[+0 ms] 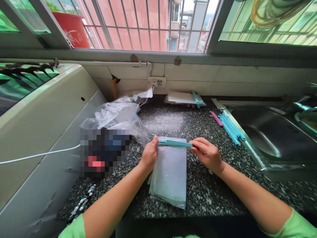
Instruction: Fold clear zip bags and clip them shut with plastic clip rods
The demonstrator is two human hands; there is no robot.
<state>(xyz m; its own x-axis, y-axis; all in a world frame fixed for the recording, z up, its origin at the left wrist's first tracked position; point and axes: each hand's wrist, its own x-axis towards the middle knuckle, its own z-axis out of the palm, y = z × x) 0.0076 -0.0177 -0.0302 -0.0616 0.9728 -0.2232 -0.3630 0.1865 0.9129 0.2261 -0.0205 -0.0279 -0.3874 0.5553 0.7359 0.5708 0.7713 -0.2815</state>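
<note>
A teal bag sealing clip (pixel 174 143) lies across the top of a flat stack of clear plastic bags (pixel 170 175) on the counter. My left hand (pixel 149 152) is closed round the clip's left end and the bags' upper left edge, thumb on top. At the other end, my right hand (pixel 207 154) pinches the clip's tip between thumb and fingers, just beyond the bags' right edge. Whether the clip is fully snapped over the bags I cannot tell.
Several teal clips (pixel 230 127) and a pink clip (pixel 216 118) lie beside the metal sink (pixel 262 129). Clipped bags (pixel 182 97) rest by the wall. Crumpled plastic (pixel 119 112) and a blurred-out object with a white cable (pixel 39 154) are left.
</note>
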